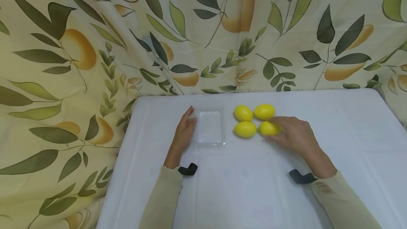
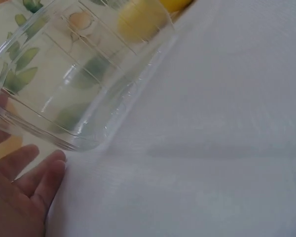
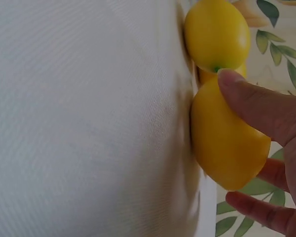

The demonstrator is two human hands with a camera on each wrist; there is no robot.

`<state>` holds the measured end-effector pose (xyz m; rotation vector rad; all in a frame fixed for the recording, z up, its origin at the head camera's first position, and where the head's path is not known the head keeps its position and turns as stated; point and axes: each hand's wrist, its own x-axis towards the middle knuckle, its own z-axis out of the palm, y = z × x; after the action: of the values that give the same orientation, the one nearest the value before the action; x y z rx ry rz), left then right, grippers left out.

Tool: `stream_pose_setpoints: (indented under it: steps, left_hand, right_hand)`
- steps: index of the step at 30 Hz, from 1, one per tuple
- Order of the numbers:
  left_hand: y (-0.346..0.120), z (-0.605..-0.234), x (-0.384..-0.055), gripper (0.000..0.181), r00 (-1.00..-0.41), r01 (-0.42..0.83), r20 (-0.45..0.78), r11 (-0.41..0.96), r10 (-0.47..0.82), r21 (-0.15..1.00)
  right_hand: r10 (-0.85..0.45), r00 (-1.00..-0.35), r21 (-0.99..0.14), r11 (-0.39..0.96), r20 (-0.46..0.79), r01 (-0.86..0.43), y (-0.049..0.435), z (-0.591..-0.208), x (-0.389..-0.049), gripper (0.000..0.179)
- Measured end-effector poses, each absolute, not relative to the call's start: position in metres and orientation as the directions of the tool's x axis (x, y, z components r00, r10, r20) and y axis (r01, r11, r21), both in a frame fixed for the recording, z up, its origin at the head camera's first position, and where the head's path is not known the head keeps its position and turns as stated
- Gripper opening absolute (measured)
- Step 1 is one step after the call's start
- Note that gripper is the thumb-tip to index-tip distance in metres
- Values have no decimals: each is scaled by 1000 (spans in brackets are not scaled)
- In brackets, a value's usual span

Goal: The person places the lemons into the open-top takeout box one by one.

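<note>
Four-sided and clear, a plastic container [image 1: 224, 130] lies on the white-covered table. My left hand [image 1: 183, 130] is at its left side, fingers extended along the wall; in the left wrist view these fingers [image 2: 49, 180] are loosely spread by the container's corner [image 2: 84, 133]. To the right, my right hand [image 1: 297, 135] holds the near-right yellow lemon [image 1: 268, 128] between thumb and fingers. The right wrist view shows the thumb [image 3: 251, 101] across that lemon, which sits low against the cloth. Another lemon [image 3: 217, 34] is close to its tip.
More lemons stand grouped with the held one: a near-left lemon [image 1: 245, 129], a far-left lemon [image 1: 243, 113] and a far-right lemon [image 1: 265, 111]. Behind the table [image 1: 235, 186] hangs a leaf-and-fruit patterned curtain [image 1: 203, 56], which also runs down its left side.
</note>
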<state>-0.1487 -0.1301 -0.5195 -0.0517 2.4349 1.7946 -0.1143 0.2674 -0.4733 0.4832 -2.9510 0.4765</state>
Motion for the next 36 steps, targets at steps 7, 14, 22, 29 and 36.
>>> stream_pose_setpoints:
  steps: [7, 14, 22, 29, 36]
  left_hand:
    - [-126, -525, -149, 55, -993, -37, -67, 280, 99, 959]
    - [-124, -526, -149, 53, -994, -30, -60, 292, 96, 956]
    - [-125, -527, -149, 54, -994, -28, -61, 314, 95, 949]
    - [-127, -528, -149, 56, -993, -8, -44, 320, 106, 948]
    - [-131, -528, -148, 56, -995, -19, -53, 346, 89, 938]
  right_hand:
    - [-283, -954, -217, 929, 102, -299, 272, -470, -109, 61]
    - [-270, -962, -235, 933, 40, -271, 275, -472, -113, 61]
    - [-233, -971, -404, 894, -51, -193, 272, -470, -113, 72]
    - [-210, -976, -590, 795, -52, -139, 265, -467, -112, 68]
    - [-214, -977, -693, 705, 0, -154, 250, -467, -119, 62]
